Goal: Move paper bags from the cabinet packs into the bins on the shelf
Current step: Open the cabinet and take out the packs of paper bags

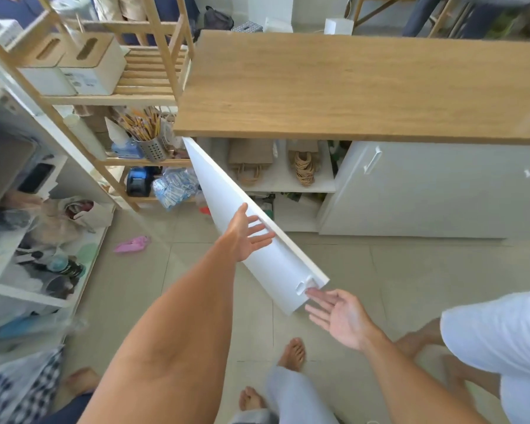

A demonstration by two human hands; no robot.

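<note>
The white cabinet door (266, 255) stands swung open under the wooden counter (349, 87). Inside, on the cabinet shelf, lie two packs of brown paper bags with rope handles: one (251, 154) on the left, another (303, 162) on the right. My left hand (248, 234) is open, fingers spread, against the door's outer face near its top edge. Fingers apart, my right hand (338, 316) is open and empty, with its fingertips at the door's handle (305, 286). Two white bins with wooden slotted lids (88, 64) sit on the bamboo shelf at upper left.
The bamboo shelf unit (153, 87) stands left of the cabinet, holding a metal cup of pencils (150, 145) and packets below. White shelving with clutter fills the left edge. A pink item (132, 243) lies on the tile floor. Another person's legs and white clothing (502, 332) are at lower right.
</note>
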